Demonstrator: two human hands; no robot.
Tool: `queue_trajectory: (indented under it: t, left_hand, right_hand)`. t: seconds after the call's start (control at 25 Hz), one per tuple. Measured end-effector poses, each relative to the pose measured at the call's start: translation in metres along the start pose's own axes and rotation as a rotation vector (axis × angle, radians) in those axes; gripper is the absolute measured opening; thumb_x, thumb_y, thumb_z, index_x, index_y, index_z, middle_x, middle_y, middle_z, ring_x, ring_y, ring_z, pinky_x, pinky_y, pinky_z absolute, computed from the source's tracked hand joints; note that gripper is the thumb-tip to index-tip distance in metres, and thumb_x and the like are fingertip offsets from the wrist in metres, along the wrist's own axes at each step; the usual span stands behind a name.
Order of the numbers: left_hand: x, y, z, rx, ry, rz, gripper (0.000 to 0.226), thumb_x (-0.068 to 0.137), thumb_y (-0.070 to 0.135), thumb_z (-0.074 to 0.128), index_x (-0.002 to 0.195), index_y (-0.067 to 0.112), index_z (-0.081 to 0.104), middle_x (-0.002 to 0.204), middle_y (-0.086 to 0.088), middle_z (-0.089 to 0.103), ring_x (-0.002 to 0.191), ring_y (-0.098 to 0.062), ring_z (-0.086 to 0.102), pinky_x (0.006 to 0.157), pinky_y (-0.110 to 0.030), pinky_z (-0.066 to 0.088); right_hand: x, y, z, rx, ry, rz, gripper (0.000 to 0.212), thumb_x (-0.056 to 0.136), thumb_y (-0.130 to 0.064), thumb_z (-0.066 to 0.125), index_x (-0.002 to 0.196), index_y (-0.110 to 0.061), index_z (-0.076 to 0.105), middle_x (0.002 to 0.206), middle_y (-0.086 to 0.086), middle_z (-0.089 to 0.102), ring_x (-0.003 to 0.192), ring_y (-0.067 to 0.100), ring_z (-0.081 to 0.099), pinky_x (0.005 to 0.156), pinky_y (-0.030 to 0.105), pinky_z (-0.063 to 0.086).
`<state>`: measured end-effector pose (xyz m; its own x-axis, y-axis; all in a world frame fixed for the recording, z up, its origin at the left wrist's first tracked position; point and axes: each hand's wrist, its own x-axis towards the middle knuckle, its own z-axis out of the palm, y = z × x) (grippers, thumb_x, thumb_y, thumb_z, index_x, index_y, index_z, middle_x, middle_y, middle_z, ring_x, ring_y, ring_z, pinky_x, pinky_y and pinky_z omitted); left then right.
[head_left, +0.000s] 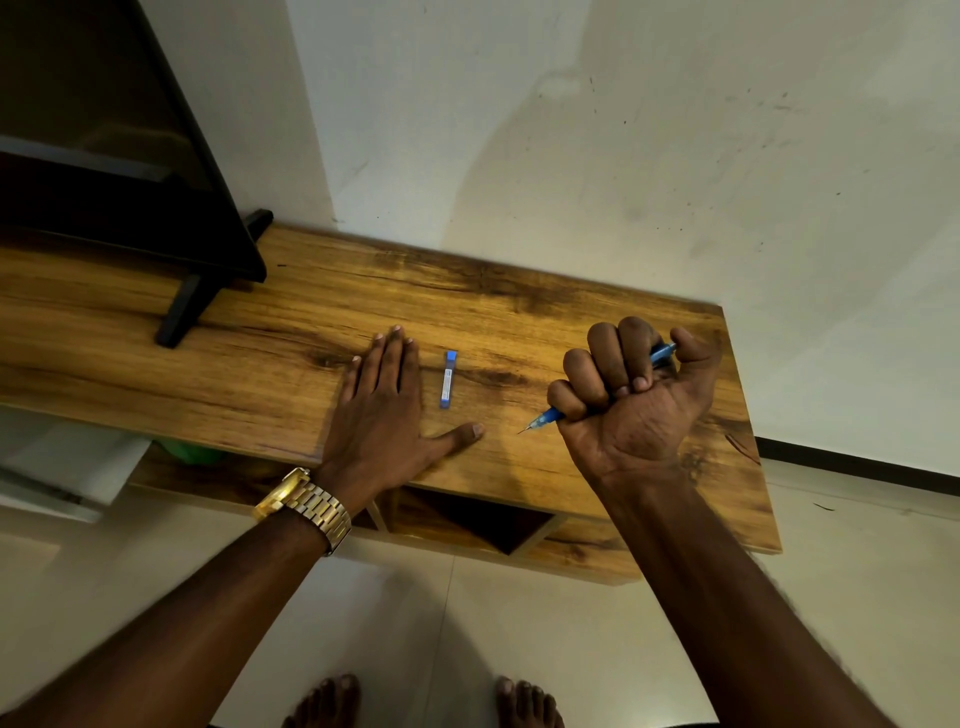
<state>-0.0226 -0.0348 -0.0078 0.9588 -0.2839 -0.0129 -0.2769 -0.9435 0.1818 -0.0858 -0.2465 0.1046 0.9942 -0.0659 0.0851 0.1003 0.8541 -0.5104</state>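
My right hand (631, 397) grips a blue mechanical pencil (546, 417) in a fist above the wooden cabinet top (519, 306). The pencil's thin metal tip points down-left, just over the wood, and its blue end sticks out by my thumb. My left hand (387, 400) lies flat on the wood, fingers straight and thumb spread to the right. A small blue lead case (448, 379) lies between the two hands, just right of my left fingers, touching neither hand.
A black TV (114, 156) on a black stand foot (182, 312) fills the back left of the cabinet. A white wall rises behind. Open shelf compartments (467, 519) show under the top. My bare feet (332, 701) stand on pale floor tiles.
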Motion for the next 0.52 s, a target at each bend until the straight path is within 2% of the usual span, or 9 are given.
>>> queue_trajectory:
  t: [0.52]
  left_hand:
    - [0.0005,-0.0001,-0.0013,0.01,-0.015,0.007,0.146,0.07,0.111,0.02,0.173,0.011,-0.008,0.182,-0.011,-0.016,0.17,-0.028,-0.011,0.137,-0.051,0.004]
  right_hand:
    - [-0.0005,-0.0016,-0.0012,0.017,0.035,-0.039,0.046,0.092,-0.049,0.035,0.056,-0.021,0.026,0.052,-0.005,0.019,0.044,0.011,0.013,0.049,0.021,0.012]
